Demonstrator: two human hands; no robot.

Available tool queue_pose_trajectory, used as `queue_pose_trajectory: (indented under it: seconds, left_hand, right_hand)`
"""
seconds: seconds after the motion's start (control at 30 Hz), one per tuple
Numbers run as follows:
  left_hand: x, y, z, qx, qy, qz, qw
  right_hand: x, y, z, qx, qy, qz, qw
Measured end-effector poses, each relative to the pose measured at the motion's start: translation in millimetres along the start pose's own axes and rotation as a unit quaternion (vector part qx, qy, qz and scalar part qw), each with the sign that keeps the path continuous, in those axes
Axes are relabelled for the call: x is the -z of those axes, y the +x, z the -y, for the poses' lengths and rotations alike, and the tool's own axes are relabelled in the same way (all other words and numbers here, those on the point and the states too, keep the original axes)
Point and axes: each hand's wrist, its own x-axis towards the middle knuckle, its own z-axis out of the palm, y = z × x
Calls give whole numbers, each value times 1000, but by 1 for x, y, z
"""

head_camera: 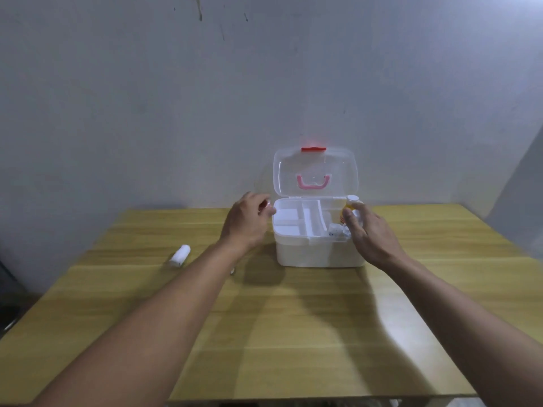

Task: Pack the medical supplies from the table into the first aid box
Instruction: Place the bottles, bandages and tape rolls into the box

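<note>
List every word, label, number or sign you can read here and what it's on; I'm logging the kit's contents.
No text can be read in this picture.
Small bottle gripped by the right hand: it has a yellow label with a red patch, too blurred to read.
First aid box, its clear lid and red latch: no lettering shows.
White bandage roll on the table: plain, no print.

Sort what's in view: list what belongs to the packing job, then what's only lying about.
Job:
first aid box, lid open
bottle, pinched in right hand over the box
gauze roll on the table
left hand at the box's left edge

Lying about:
small shiny item by the left forearm, too hidden to identify
</note>
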Motion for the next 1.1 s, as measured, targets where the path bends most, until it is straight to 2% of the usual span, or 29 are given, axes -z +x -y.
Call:
queue_pose_trajectory:
  seconds: [0.2, 0.33, 0.47, 0.6, 0.7, 0.93, 1.1]
  left_hand:
    - [-36, 23, -26, -3, -33, 145, 989]
    - [-49, 27, -21, -12, 14, 195, 981]
    - [-44, 28, -17, -16, 8, 205, 979]
    - [-32, 27, -19, 34, -135, 184, 973]
    - [-25, 26, -20, 55, -178, 183, 965]
    - [-18, 20, -21, -1, -39, 181, 983]
    - [-13, 24, -16, 18, 6, 145, 989]
  right_hand:
    - [1, -1, 0, 5, 10, 5, 1000]
    - [2, -1, 3, 8, 7, 5, 1000]
    - [2, -2, 4, 11, 8, 6, 1000]
    - [0, -2, 2, 7, 4, 5, 1000]
    - [0, -1, 0, 5, 5, 4, 1000]
    - [0, -1, 1, 1, 8, 6, 1000]
    - [1, -1, 2, 0, 6, 9, 1000]
